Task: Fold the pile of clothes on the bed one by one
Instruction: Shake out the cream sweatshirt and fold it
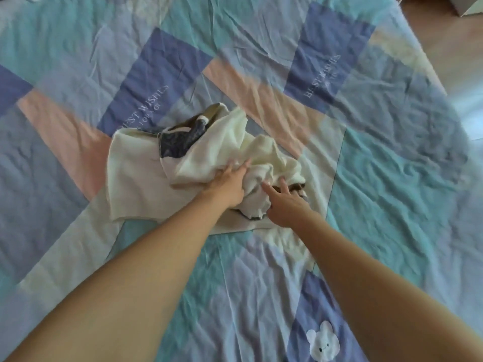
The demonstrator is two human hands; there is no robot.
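A small pile of clothes lies in the middle of the bed. On top is a crumpled cream garment (230,150); a dark blue patterned piece (177,142) and a brown striped one (209,112) poke out at the back. My left hand (230,184) lies on the cream cloth with its fingers stretched forward. My right hand (285,202) reaches into the pile's near right side, fingers spread, their tips partly hidden in the folds by a dark brown piece (298,188). Whether either hand grips cloth is unclear.
The bed is covered by a patchwork quilt (379,178) in teal, blue, pink and cream blocks, with a white bear patch (322,343) near me. The bed's right edge and wooden floor (444,35) show at the upper right.
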